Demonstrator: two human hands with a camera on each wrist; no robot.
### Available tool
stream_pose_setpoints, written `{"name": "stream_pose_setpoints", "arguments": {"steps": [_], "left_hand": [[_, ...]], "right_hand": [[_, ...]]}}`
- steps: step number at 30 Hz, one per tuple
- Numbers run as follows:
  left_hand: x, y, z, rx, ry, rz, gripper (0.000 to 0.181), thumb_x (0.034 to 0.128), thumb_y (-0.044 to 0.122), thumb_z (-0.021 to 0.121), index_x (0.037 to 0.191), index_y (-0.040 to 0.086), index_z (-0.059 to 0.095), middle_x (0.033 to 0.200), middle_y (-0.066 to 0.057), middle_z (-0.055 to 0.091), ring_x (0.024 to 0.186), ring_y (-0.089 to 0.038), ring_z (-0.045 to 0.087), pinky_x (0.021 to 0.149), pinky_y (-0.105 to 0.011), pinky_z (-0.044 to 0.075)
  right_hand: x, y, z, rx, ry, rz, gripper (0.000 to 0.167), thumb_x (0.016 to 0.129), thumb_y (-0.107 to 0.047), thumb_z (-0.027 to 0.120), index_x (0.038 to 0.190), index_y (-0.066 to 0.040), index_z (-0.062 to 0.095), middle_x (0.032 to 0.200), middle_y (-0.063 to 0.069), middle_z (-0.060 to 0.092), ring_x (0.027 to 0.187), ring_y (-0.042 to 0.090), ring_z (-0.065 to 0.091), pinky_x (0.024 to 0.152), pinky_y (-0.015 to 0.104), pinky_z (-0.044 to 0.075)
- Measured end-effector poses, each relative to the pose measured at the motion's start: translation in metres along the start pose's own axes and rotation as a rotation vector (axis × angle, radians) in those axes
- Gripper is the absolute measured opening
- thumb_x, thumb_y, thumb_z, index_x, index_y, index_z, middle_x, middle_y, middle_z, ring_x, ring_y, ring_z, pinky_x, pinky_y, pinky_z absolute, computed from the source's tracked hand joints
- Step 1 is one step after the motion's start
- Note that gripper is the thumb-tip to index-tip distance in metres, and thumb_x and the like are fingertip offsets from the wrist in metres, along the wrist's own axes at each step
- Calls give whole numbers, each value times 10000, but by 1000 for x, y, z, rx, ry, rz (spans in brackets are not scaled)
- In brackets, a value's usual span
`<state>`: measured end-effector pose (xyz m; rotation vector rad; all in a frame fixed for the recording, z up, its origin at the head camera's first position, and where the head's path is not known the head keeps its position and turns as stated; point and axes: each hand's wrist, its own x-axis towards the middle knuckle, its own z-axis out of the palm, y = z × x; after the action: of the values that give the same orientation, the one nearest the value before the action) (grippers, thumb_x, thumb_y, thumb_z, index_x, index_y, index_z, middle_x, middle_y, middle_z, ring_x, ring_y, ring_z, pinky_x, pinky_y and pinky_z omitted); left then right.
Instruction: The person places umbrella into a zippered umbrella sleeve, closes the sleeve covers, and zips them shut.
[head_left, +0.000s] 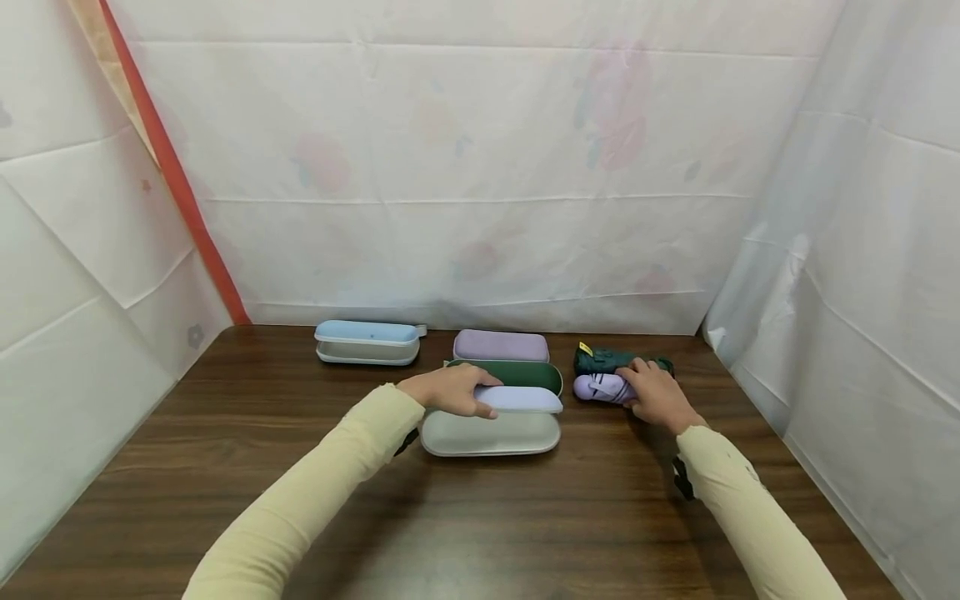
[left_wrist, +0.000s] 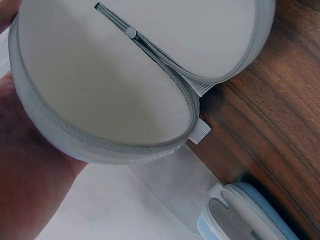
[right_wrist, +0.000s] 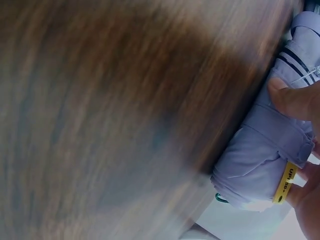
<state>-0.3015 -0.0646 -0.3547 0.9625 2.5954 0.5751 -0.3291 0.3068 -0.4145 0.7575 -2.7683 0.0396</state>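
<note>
An opened case with a pale lavender lid and grey-white inside lies near the middle of the table. My left hand is at its raised lid; in the left wrist view the hand lies along the outside of the case, fingertips mostly out of frame. On the right, my right hand grips a folded lavender umbrella. The right wrist view has the thumb and fingers of that hand round the umbrella, which bears a yellow label.
Behind the lavender umbrella lies a dark green folded umbrella. A green case and a purple case lie behind the opened one. A light blue case is at the back left of the wooden table, near the cloth wall.
</note>
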Motion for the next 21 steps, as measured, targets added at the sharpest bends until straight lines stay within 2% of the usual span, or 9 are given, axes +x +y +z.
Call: {"name": "stream_pose_setpoints", "arguments": {"steps": [12,21], "left_hand": [[2,-1,3,-14,-2,15,524,901,275,644,1352,38,521,1275,-66,574,1100,-170,554,943,-360,428],[1,0,1,-14,-3,-22,540,909,308,633,1372,61,505,1324,-64,540,1159,-179,525,975,-371,404]], "right_hand": [[-11,-10,-8,0,35,-44,489,711,-75,817,1153,21,634,982,139,555,908,342,546,730,503,467],[-21,-17,-26,9,55,-114,478,695,-72,823,1131,5,644,959,105,560,857,289,538,659,442,473]]}}
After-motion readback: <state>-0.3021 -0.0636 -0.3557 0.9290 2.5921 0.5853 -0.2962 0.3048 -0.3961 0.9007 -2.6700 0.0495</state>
